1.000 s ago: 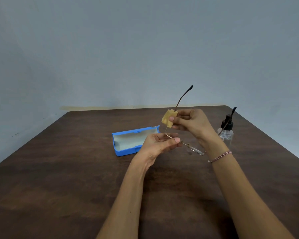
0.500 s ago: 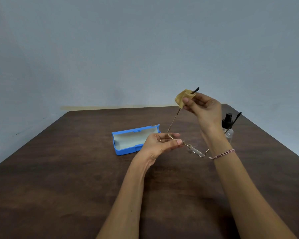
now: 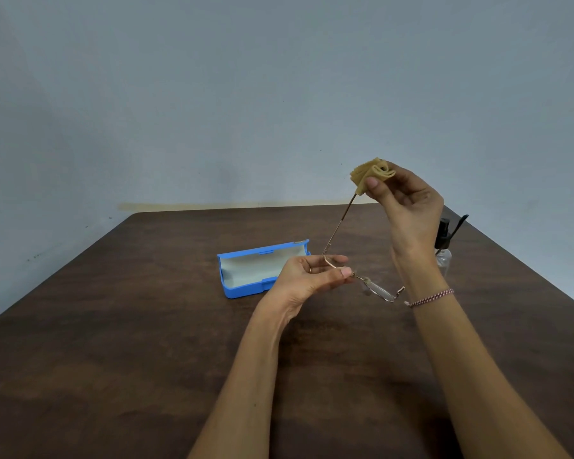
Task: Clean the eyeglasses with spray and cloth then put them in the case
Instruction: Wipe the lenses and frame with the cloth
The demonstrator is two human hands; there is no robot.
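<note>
Here the right grip (image 3: 408, 207) pinched the yellow cloth (image 3: 370, 175) round the tip of one temple arm (image 3: 340, 223), raised high above the blue case (image 3: 256, 268). The left grip (image 3: 307, 276) pinched the eyeglasses (image 3: 376, 288) by one lens rim, just right of the case and clear of the bench (image 3: 146, 326). Pulling hard along that thin temple could bend it or strain the hinge. A slack left pinch might drop the glasses.
</note>
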